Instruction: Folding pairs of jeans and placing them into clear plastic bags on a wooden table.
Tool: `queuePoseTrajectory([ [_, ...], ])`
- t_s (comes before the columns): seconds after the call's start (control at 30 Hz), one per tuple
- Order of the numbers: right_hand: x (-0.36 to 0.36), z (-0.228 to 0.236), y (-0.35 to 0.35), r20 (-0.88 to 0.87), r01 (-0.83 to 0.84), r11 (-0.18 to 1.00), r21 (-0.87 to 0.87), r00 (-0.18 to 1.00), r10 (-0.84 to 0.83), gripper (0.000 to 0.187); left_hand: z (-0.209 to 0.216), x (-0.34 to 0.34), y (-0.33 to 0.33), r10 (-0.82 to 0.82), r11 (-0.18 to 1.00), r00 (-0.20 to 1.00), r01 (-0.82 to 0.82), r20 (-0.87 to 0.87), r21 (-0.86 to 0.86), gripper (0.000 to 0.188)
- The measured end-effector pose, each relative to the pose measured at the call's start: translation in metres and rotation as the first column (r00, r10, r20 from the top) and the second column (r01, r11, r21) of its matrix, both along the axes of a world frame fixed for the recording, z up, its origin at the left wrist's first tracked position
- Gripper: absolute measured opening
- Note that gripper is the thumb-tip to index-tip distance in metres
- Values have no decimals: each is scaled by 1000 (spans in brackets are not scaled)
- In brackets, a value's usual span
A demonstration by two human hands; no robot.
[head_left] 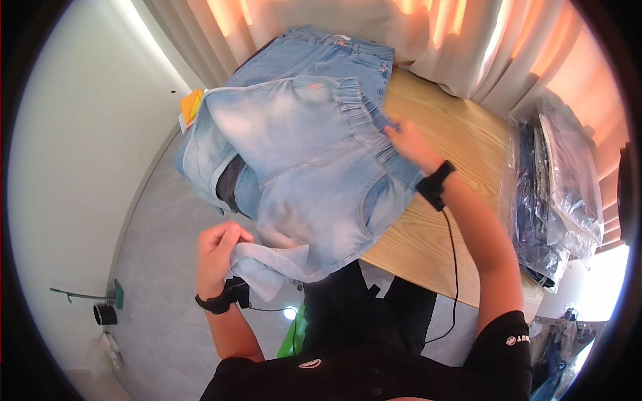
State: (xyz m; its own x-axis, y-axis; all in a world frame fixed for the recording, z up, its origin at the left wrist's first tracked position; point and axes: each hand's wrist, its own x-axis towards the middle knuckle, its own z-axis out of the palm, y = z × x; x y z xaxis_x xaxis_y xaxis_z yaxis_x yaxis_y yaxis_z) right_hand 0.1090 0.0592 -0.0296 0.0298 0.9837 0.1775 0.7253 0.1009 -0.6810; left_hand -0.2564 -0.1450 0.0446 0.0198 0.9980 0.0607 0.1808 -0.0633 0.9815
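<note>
Your left hand (217,248), lower left, pinches the pale denim garment (314,180) hem with closed fingers; right hand (409,144) presses its waistband flat, fingers open. Soft, floppy, moderately heavy cloth.

Two hands (221,250), perhaps two jeans (314,167) — one table (461,147)
</note>
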Motion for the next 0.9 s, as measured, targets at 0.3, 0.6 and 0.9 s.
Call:
queuePoseTrajectory([
  [0.3, 205, 75, -6, -36, 156, 987, -39, 987, -158, 30, 3, 5, 14, -196, 981, 974, 195, 109, 17, 17],
  [0.6, 285, 21, -44, 524, 323, 877, -356, 846, -99, 28, -1, 36, 34, -397, 914, 875, 349, -276, -206, 28],
  [0.9, 166, 55, -173, 486, -114, 987, -116, 860, 157, 63, -10, 35, -10, 2, 923, 668, 285, -744, 258, 42],
])
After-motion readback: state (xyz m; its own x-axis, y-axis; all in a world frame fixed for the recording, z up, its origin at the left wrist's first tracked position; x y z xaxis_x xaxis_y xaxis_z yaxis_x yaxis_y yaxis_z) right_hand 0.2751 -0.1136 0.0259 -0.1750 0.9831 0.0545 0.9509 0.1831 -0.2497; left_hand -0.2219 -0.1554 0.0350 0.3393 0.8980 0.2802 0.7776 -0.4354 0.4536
